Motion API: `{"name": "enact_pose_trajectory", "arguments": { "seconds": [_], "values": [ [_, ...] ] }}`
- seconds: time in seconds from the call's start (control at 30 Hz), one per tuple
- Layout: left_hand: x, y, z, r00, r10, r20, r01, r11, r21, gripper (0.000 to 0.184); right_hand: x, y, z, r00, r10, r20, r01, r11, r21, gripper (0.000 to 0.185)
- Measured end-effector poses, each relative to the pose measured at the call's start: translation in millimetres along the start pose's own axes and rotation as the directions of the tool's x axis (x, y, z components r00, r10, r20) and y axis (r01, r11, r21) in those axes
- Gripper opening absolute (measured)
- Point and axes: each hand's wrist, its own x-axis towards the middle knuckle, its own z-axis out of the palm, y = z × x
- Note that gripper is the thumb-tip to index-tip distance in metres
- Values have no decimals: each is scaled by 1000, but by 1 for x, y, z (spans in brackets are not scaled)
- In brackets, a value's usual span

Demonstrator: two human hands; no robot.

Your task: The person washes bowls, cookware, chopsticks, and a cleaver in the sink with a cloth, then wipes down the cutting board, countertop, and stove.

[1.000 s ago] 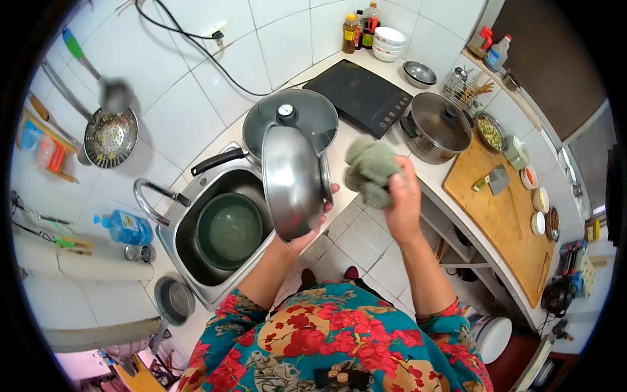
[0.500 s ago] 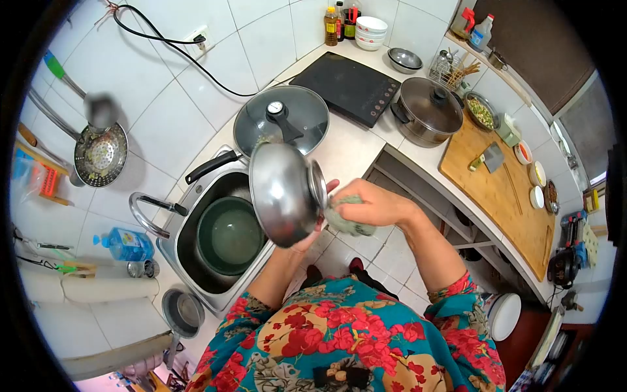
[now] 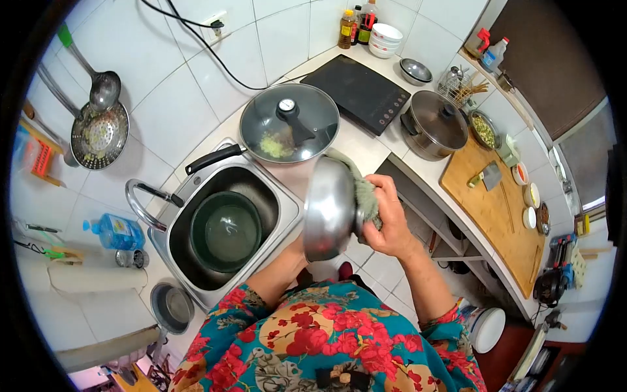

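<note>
A shiny metal bowl (image 3: 328,212) is held up on its side in front of me, between the sink and my body. My left hand (image 3: 298,252) grips it from behind; the bowl hides most of those fingers. In my right hand (image 3: 390,221) is a grey-green cloth (image 3: 366,197), bunched and pressed against the bowl's base side, with part of it draped over the upper edge. Just beyond the bowl, a frying pan with a glass lid (image 3: 266,111) rests on the counter, some yellowish food showing under the glass.
To the left is a sink (image 3: 285,221) with a dark green basin (image 3: 225,258) of water under the faucet (image 3: 134,202). An induction cooktop (image 3: 359,91), a lidded pot (image 3: 432,124) and a wooden cutting board (image 3: 486,215) with a cleaver (image 3: 491,175) line the counter.
The bowl has moved right and turned, uncovering more of the lidded pan. My right hand has risen, bringing the cloth from beside the bowl up along its base and edge. The view has shifted slightly.
</note>
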Motion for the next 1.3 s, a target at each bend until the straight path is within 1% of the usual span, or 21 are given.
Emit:
{"name": "enact_pose_trajectory", "arguments": {
  "seconds": [0.07, 0.13, 0.2, 0.27, 0.3, 0.4, 0.47, 0.53, 0.6, 0.63, 0.67, 0.7, 0.73, 0.77, 0.8, 0.87, 0.9, 1.07, 1.17, 1.27, 1.3],
  "values": [
    [4, -5, -28, 999, -50, -7, 51, 992, 112, 37, -8, 0, 5, 997, 47, -55, -49, 998, -35, 30],
    [11, 0, -28, 994, -108, -12, 108, 967, 229, 38, -25, 13, 15, 898, 441, 0, -436, 889, 139, 28],
    [11, 15, -20, 987, -125, -105, 156, 907, 391, 45, -39, 22, 30, 885, 454, -99, -437, 885, 159, 33],
    [18, 18, -19, 979, -146, -141, 194, 882, 429, 45, -47, 23, 37, 792, 589, -162, -479, 763, 434, 30],
    [22, 15, -18, 977, -149, -154, 202, 877, 436, 43, -40, 12, 27, 716, 691, -96, -554, 647, 525, 30],
    [27, 3, -2, 949, -221, -226, 284, 909, 304, 39, -33, 25, 6, 775, 547, -317, -421, 821, 386, 22],
    [18, -17, -3, 933, -312, -177, 345, 916, 205, 32, -29, 23, -18, 767, 481, -425, -469, 872, 141, 17],
    [23, -30, -22, 906, -421, 46, 423, 900, -103, 29, -31, 30, -22, 789, 345, -508, -392, 920, 15, 18],
    [43, -34, 3, 961, -164, -224, 185, 980, 74, 27, -47, 50, -8, 724, 464, -510, -434, 881, 186, 24],
    [57, -33, 32, 917, -16, -399, 115, 967, 226, 27, -56, 65, 0, 704, 502, -503, -432, 864, 257, 27],
    [70, -33, 26, 926, -35, -376, 133, 962, 238, 27, -65, 80, 4, 709, 504, -493, -405, 863, 300, 30],
    [83, -27, 11, 957, 22, -290, 126, 866, 484, 28, -61, 71, -3, 607, 713, -352, -379, 648, 661, 32],
    [93, -21, 2, 980, 63, -191, 89, 715, 693, 29, -61, 62, -12, 533, 837, -122, -286, 314, 905, 34],
    [105, -18, 4, 986, 49, -157, 86, 663, 744, 29, -73, 81, -14, 551, 834, -21, -368, 265, 891, 33],
    [119, -16, 7, 992, 25, -122, 82, 604, 793, 29, -78, 86, -24, 547, 836, -49, -342, 276, 898, 33],
    [144, -17, 18, 997, 34, -76, 49, 499, 865, 27, -84, 94, -49, 515, 838, 182, -279, -37, 960, 29],
    [158, -23, 27, 997, 20, -71, 52, 496, 867, 27, -86, 94, -64, 510, 836, 202, -182, -125, 975, 25],
    [224, -55, 46, 998, 67, -13, -16, 416, 909, 26, -106, 113, -132, 567, 817, 104, 6, -131, 991, 21],
    [259, -81, 58, 987, 143, 71, -118, 356, 927, 26, -116, 125, -162, 452, 892, 14, 18, -25, 1000, 24],
    [299, -98, 76, 961, 182, 207, -242, 202, 949, 26, -126, 140, -179, 476, 805, -354, -154, 472, 868, 26],
    [315, -97, 75, 939, 221, 262, -298, 148, 943, 26, -127, 133, -193, 517, 788, -336, -165, 477, 863, 29]
  ]
}}
